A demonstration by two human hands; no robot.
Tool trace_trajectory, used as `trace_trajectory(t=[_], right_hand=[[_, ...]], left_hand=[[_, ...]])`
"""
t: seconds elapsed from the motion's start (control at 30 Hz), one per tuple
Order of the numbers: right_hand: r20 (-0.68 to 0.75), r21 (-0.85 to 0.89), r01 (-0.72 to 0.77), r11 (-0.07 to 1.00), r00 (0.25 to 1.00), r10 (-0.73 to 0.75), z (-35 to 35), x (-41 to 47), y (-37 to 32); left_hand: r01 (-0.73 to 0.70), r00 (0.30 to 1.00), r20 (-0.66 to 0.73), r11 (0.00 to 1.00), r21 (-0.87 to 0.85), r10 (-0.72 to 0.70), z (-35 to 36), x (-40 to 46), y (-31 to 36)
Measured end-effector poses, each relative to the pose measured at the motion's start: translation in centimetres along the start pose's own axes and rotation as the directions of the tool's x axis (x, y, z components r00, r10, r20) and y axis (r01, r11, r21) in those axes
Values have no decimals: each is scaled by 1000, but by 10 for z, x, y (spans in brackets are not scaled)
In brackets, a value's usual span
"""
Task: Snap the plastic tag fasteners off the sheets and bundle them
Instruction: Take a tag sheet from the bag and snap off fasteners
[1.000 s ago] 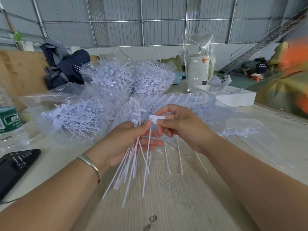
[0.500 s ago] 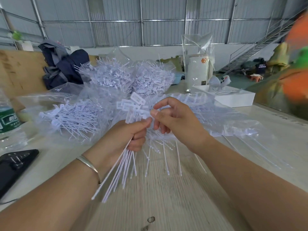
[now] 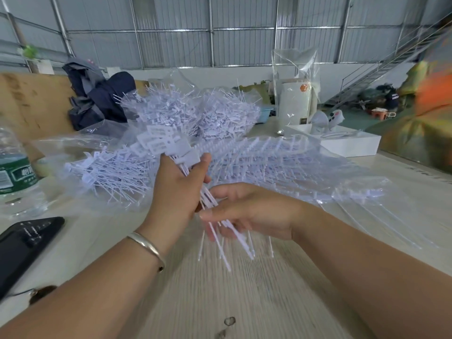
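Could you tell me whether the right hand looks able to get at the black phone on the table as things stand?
Probably not easily: the right hand is at the fastener bundle, and the left hand and forearm lie between it and the phone.
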State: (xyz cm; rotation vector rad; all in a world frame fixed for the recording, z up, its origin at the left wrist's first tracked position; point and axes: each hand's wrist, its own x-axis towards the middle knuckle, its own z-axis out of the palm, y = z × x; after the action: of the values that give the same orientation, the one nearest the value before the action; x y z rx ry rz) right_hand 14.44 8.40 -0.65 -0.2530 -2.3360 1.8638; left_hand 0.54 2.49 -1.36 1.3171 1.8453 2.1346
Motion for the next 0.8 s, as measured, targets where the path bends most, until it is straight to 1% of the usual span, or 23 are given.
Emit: trace_trajectory(t=[0.07,0.17,0.27,0.33,0.37,0.43,0.47,0.53,0.6,0.7,0.77,0.8], right_hand=[[-16,-73,25,997,1000,-26,-1,-2,-3],[-96,-155,34,987,994,-49,-4,-3,-6],[-163,-273,33,962,983,-80,-4,-2,-9],[-219,-354,15,935,971,-99,-3,0,-11],[-252,-379,4,925,962,-107,-4,0,-13],[-310,-381,-4,924,943,-124,-8,1,-20],[-339,-375,-3,927,931,-134,-12,2,-24],[-387,-369,-1,930,909,-153,-19,4,-33],[-388,-379,-9,925,909,-150,-20,11,-43],[-353,-465,-35,885,924,-149,-10,33,-56],[-345,-516,-41,856,924,-163,2,58,-65],[-344,-533,-45,845,924,-168,7,72,-69]], left_hand=[[-48,999,17,999,0,48,-1,-2,3],[-103,990,92,994,-41,107,-1,-2,5],[-58,991,120,997,-60,65,-2,0,3],[28,984,175,990,-140,-3,-7,0,1],[94,972,229,979,-182,-51,-10,2,-1],[254,926,339,940,-228,-168,-15,7,-7],[330,901,370,912,-245,-227,-17,10,-12],[454,864,369,849,-271,-344,-18,15,-24],[559,816,359,775,-294,-453,-16,18,-34],[667,740,402,662,-342,-539,-16,19,-41],[692,718,423,630,-351,-553,-17,20,-41],[693,716,429,633,-346,-550,-17,20,-41]])
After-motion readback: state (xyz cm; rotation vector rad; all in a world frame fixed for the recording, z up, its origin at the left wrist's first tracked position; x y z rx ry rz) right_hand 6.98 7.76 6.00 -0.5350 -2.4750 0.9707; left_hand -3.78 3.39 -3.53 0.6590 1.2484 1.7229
